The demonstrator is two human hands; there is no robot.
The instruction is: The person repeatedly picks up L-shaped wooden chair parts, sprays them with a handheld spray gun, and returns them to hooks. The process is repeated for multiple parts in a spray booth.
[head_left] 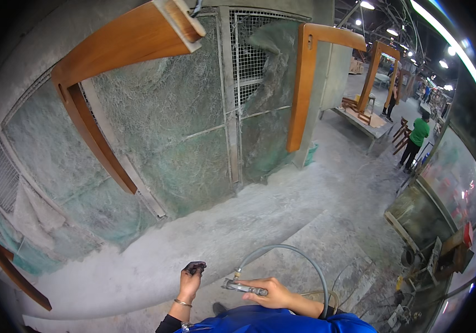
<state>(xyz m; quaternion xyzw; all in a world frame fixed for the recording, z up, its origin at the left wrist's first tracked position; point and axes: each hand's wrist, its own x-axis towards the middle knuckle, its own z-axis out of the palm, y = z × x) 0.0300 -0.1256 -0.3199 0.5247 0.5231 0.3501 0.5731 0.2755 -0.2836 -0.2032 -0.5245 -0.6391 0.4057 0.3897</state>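
My right hand [274,294] grips the spray gun [243,287] closed; I should keep its hose [299,252] slack while my left hand [192,277] pinches a dark rag [195,268].

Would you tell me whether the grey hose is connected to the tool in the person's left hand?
No, the grey hose loops to the metal spray tool held in the right hand, while the left hand is apart, its fingers dark-stained.
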